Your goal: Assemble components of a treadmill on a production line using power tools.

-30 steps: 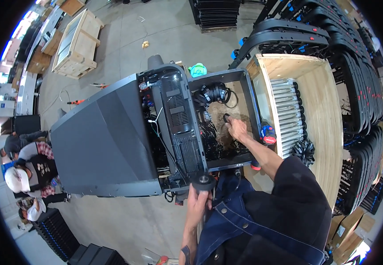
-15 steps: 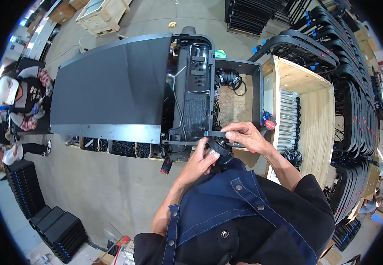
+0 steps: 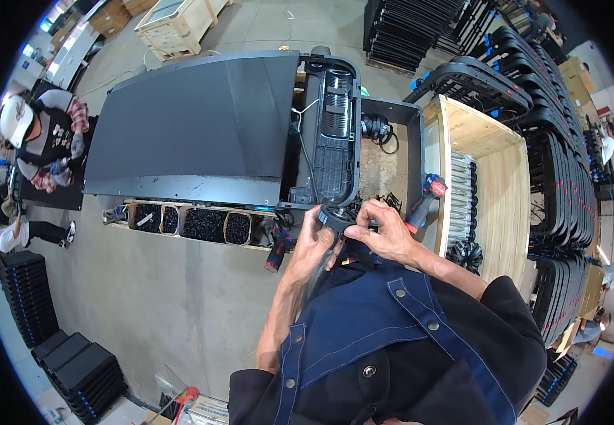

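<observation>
A: Where is the wheel (image 3: 332, 219)?
B: In front of the wearer's chest, near the close corner of the machine (image 3: 201, 117). It is black, with a hub in the middle.
A: And what has hold of it?
B: The left grip (image 3: 311, 243), wrapped around its left side, grasping it.
A: What about the right grip (image 3: 390, 235)?
B: Its fingers are curled and its thumb is at the wheel's right edge. I cannot tell whether it pinches anything.
A: What lies past the hands?
B: A dark tray (image 3: 422, 138) beside the machine's open end. Black rings (image 3: 376, 127) sit towards its far side.
A: Is there a drill near?
B: Yes, a red and blue one (image 3: 429, 200) at the tray's right wall, next to a wooden crate (image 3: 499, 180). Metal tubes (image 3: 461, 195) are stacked inside the crate.
A: Anyone else about?
B: A person in a white cap (image 3: 16, 120) stands at the machine's far left end, well apart from the wearer's hands.
</observation>
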Demonstrator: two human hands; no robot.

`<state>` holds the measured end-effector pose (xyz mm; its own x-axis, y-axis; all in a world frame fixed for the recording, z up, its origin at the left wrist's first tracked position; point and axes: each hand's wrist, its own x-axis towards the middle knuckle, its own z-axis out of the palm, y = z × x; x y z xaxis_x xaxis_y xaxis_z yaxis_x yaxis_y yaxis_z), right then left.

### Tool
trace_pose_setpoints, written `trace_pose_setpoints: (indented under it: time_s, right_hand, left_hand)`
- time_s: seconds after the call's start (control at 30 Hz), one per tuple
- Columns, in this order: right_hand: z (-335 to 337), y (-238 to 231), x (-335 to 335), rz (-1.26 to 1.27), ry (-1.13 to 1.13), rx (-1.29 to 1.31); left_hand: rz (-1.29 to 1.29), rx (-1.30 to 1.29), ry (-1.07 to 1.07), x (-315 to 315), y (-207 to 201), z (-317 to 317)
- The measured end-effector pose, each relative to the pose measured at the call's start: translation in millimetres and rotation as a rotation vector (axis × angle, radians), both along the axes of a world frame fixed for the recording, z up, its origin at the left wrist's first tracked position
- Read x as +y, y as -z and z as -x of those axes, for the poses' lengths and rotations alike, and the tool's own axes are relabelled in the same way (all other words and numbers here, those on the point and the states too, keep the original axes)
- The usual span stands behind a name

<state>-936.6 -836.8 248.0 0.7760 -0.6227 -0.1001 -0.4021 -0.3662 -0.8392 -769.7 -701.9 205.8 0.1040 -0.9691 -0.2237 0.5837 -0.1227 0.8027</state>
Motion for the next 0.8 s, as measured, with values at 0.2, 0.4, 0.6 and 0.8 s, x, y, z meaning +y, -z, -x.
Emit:
trace_pose_setpoints:
  time_s: [0.2, 0.4, 0.6, 0.8]
  right_hand:
    - [-22, 34, -53, 0.141, -0.144, -0.337]
    - [-63, -7, -120, 0.284, -0.113, -0.282]
    - [-148, 23, -241, 0.142, 0.016, -0.418]
    - [-224, 78, -378, -0.249, 0.452, -0.454]
  left_hand:
    - [-0.018, 0.142, 0.030, -35, -16, -16]
    - [-0.200, -0.288, -0.126, -125, -41, -58]
    - [-0.230, -1.516, 0.193, -287, -101, -130]
    - [0.151, -1.654, -0.405, -385, -63, -199]
